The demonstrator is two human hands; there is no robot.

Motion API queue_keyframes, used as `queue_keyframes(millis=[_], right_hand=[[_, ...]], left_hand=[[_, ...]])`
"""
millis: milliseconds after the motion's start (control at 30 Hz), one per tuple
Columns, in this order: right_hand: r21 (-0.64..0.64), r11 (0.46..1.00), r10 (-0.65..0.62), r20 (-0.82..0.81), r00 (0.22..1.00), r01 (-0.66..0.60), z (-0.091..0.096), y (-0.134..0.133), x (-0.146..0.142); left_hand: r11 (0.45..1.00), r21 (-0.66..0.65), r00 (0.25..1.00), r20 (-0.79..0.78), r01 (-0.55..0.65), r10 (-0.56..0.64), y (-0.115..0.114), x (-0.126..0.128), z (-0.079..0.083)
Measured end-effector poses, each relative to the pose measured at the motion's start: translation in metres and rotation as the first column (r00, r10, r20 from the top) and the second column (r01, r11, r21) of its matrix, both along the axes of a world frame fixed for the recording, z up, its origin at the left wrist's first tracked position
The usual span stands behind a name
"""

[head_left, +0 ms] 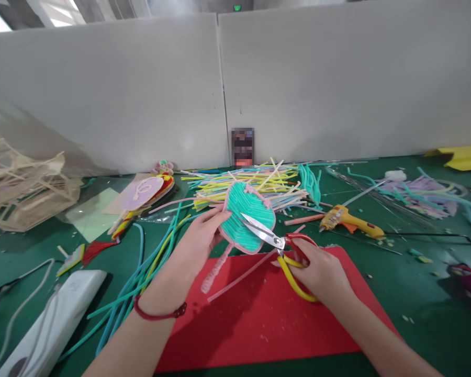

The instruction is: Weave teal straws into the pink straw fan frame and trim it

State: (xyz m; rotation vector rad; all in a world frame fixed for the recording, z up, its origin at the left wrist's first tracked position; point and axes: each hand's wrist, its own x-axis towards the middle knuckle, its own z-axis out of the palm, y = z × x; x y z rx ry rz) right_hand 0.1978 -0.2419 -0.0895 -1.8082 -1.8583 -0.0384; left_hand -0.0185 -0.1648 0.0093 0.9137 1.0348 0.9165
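Note:
My left hand (204,235) grips the left edge of a small fan-shaped piece (248,220), its turquoise face made of pipe cleaners laid in rows with a pink border. A twisted pink handle (216,269) hangs from its lower end. My right hand (317,264) is closed round the red and yellow handles of a pair of scissors (265,230). The blades lie over the turquoise face and look shut or nearly so; whether they touch it I cannot tell. Below both hands spreads a red sheet (275,319) with a pink pipe cleaner (239,280) over it.
Many coloured pipe cleaners (204,191) are heaped behind the fan. A yellow glue gun (353,222) lies to the right, its cable trailing rightward. On the left are a white power strip (58,319), a lilac fan (143,192) and a wooden stick model (27,188). A white partition (102,99) stands behind.

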Motion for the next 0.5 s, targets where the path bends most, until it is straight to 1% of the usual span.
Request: queue_keyframes(millis=[167,333,500], right_hand=[[0.009,1.000,-0.008,0.017,1.000,0.008,-0.0008,0.0004,-0.0011],[0.031,1.000,-0.002,0.017,1.000,0.002,-0.0005,0.0002,-0.0016],[0.064,0.998,0.022,0.021,1.000,-0.023,0.0011,0.0000,-0.0017]], left_hand=[[1.000,0.026,0.999,-0.042,0.009,-0.008,0.0033,-0.0012,0.0000],[0.998,0.053,0.997,-0.073,-0.028,0.032,0.0028,-0.0004,-0.0010],[0.999,0.040,0.993,-0.115,-0.029,0.034,0.0031,-0.0003,-0.0001]])
